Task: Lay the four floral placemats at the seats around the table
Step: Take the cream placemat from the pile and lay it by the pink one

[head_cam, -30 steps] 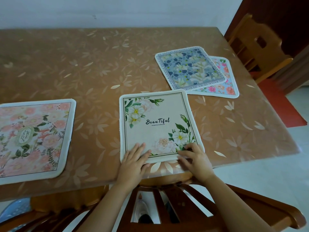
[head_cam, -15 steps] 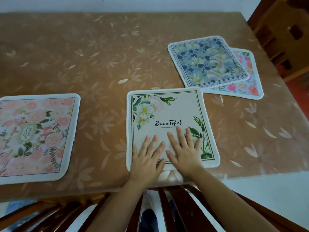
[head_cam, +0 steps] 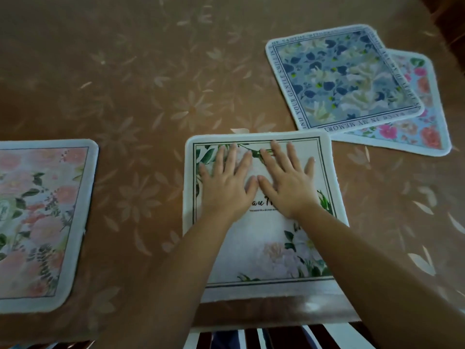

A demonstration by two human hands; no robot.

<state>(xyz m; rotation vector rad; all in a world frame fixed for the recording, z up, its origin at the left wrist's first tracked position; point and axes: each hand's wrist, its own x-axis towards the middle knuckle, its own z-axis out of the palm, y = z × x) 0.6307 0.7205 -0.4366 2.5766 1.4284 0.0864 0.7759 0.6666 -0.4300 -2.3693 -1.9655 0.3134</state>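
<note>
A white placemat with green leaves and white flowers (head_cam: pixel 264 253) lies flat at the table's near edge in front of me. My left hand (head_cam: pixel 229 180) and my right hand (head_cam: pixel 284 180) press flat on its upper half, side by side, fingers straight and spread. A pink floral placemat (head_cam: pixel 37 217) lies at the near left, partly cut off by the frame. At the far right a blue floral placemat (head_cam: pixel 344 76) lies askew on top of a light blue placemat with pink flowers (head_cam: pixel 415 132).
The table (head_cam: pixel 151 84) wears a brown cloth with a pale flower pattern. A wooden chair back (head_cam: pixel 276 336) shows below the near edge, under my arms. A dark wooden chair (head_cam: pixel 453 26) stands at the far right corner.
Both hands slid from the white placemat's near edge up to its far half, flat and spread. The view has moved closer over the table.
</note>
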